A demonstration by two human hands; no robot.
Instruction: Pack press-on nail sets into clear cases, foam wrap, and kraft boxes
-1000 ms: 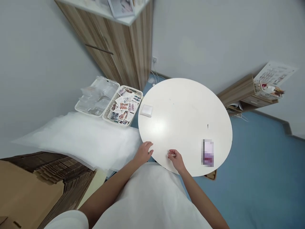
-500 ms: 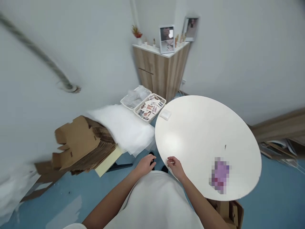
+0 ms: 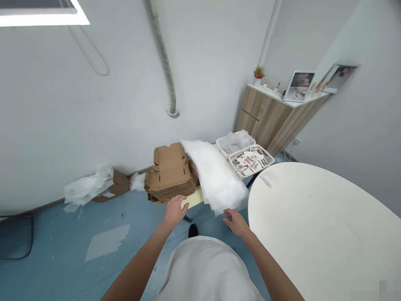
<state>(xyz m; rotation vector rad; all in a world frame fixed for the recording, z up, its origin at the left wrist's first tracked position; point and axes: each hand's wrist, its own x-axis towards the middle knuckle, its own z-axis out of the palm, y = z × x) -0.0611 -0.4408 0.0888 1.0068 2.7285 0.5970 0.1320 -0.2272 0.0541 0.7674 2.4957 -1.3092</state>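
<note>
My left hand (image 3: 176, 212) is open, thumb apart from the fingers. It is at the near edge of a stack of flat brown cardboard boxes (image 3: 171, 182); whether it touches them I cannot tell. My right hand (image 3: 236, 222) is also open, its fingers slightly bent, close to the lower corner of a pile of white, thin packing sheets (image 3: 219, 175). Nothing shows between its fingers. Both stacks lie on a narrow pale-yellow table (image 3: 194, 198). Behind the sheets stand two white baskets: one with clear plastic bags (image 3: 235, 143), one with small printed cards (image 3: 251, 159).
At right is a round white table (image 3: 319, 209) with a small white packet (image 3: 268, 179) near its edge. A wooden cabinet (image 3: 266, 110) fills the corner. On the blue floor lie a cardboard box (image 3: 119, 186) and white plastic wrapping (image 3: 90, 184). A dark chair frame (image 3: 31, 234) is at far left.
My view has turned left, from the round table toward the cardboard and white sheets. My hands have moved farther apart and come close to the two stacks.
</note>
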